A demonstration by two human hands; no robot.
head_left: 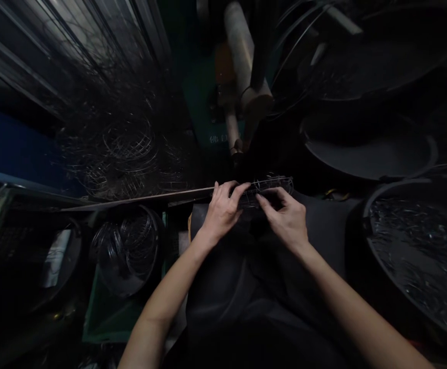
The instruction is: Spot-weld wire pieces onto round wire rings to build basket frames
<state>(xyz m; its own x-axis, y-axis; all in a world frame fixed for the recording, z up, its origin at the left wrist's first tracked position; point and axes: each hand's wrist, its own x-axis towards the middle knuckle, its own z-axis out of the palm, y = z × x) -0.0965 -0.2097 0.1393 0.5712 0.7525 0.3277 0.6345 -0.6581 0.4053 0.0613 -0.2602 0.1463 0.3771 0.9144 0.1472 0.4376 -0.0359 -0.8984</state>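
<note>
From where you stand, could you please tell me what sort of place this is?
Probably a metal-wire workshop: a machine ahead, a tangle of wire pieces at the left, and a tub of small shiny pieces at the right.

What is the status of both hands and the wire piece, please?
Right hand pinching wire piece; left hand touching it. Machine just beyond. No blockage visible, but dim.

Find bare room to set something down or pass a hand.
Perhaps the apron below the left hand and right hand, or the grey pan beyond the tub of metal bits; it's dim. Crowded: around the wire piece they handle and the wire pile.
</note>
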